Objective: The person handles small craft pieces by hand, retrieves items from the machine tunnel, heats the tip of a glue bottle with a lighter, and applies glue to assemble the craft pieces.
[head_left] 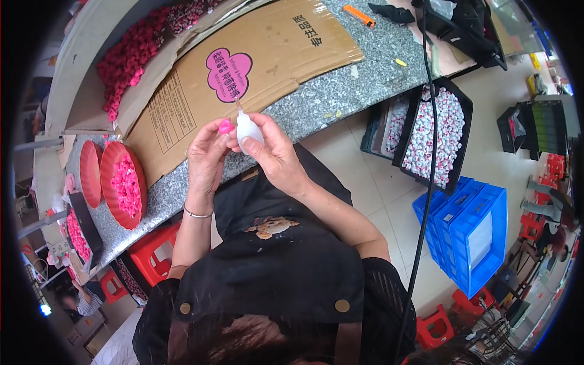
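Observation:
A small bright pink piece (225,126) is pinched between the thumb and fingers of my left hand (208,152). Right beside it, my right hand (277,155) grips a white squeeze bottle (247,129), its thin nozzle pointing away from me over the cardboard (182,91). Both hands are close together above the near edge of the grey speckled counter (298,115). To the left, a red fluted bowl (142,201) holds many small pink pieces (125,184), and another red bowl (90,173) stands next to it.
Pink pieces (131,58) are heaped at the upper left. An orange tool (359,16) lies on the counter's far side. At right are a black crate of white-and-pink pieces (433,137), blue crates (471,234) and a hanging black cable (431,176). A person (85,299) is at lower left.

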Tool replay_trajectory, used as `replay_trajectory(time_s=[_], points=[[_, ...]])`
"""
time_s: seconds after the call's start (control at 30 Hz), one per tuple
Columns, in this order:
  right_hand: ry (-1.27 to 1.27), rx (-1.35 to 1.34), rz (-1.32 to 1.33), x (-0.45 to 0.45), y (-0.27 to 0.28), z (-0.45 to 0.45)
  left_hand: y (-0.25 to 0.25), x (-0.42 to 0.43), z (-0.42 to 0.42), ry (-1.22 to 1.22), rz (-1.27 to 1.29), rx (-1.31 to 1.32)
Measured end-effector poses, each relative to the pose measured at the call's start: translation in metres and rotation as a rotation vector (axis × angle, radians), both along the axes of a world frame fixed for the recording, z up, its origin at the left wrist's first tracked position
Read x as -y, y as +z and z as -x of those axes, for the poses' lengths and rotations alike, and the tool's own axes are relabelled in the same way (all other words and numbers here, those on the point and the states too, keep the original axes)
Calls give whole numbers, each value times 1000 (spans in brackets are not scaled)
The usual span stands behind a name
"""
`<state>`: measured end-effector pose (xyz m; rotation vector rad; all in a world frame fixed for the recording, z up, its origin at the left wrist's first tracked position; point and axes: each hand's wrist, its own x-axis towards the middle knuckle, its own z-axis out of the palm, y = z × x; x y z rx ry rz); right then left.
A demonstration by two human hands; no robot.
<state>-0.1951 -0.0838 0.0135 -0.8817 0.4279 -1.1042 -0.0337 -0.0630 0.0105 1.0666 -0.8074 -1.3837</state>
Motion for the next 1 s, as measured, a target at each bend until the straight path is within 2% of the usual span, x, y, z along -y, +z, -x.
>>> replay_trajectory(time_s=[0.17, 0.27, 0.37, 0.5, 0.63, 0.73, 0.8, 0.87, 0.93, 1.0], points=[[61, -28, 42, -3, 7, 5, 0, -1, -4, 28, 3, -17], [3, -131, 157, -1, 11, 9, -1, 0, -6, 36, -4, -37], [-41, -142, 157, -2, 14, 18, -3, 0, -5, 35, -10, -11], [-59, -283, 226, -1, 23, 43, -7, 4, -4, -45, 3, -17], [-180, -264, 198, 2, 22, 51, 0, 12, 3, -34, 38, -45], [-175, -204, 85, 5, 31, 56, 9, 12, 4, -13, 69, -91], [-188, -292, 117, 10, 35, 59, 8, 11, 3, -6, 58, -91], [-303, -459, 311, 18, 39, 61, 8, 6, -3, 41, 67, -87], [-280, -451, 260, 24, 39, 62, 7, -1, -7, 40, 55, -104], [-308, -342, 331, 28, 37, 55, 4, -6, -11, 9, 98, -93]])
